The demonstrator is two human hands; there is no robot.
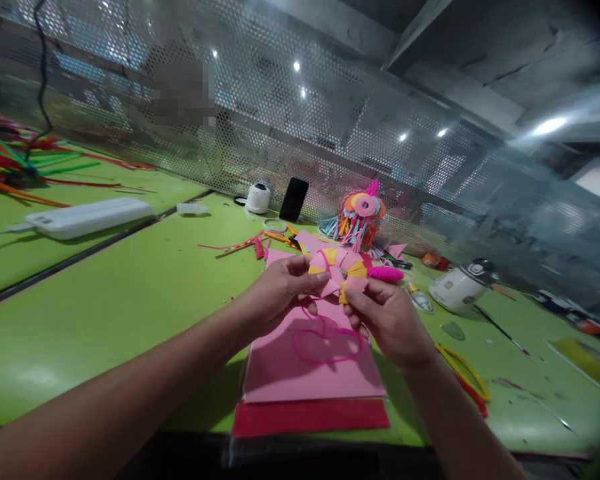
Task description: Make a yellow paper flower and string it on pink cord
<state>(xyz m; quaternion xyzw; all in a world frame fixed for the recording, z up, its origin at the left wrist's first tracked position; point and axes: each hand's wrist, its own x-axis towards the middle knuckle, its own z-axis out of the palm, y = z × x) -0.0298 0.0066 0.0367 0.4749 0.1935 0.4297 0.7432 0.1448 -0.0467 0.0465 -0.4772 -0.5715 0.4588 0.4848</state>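
Between my two hands is a paper ring (337, 260) made of pink and yellow pieces. My left hand (285, 287) pinches its left edge, and my right hand (387, 313) grips its lower right side. A magenta cord (325, 360) hangs in loops below the ring, over pink paper sheets (310, 383). Under these a red sheet (310, 419) sticks out at the near edge. A bright magenta object (386, 274) shows just beyond my right hand; I cannot make out whether it touches the ring.
A tasselled paper decoration (363, 213) and a leaning black phone (294, 199) stand behind. On the right are a white-and-black jar (463, 287) and yellow-handled scissors (467, 373). A white power bank (90, 217) lies left. Perforated metal mesh (260, 120) rises along the back of the green table (170, 293).
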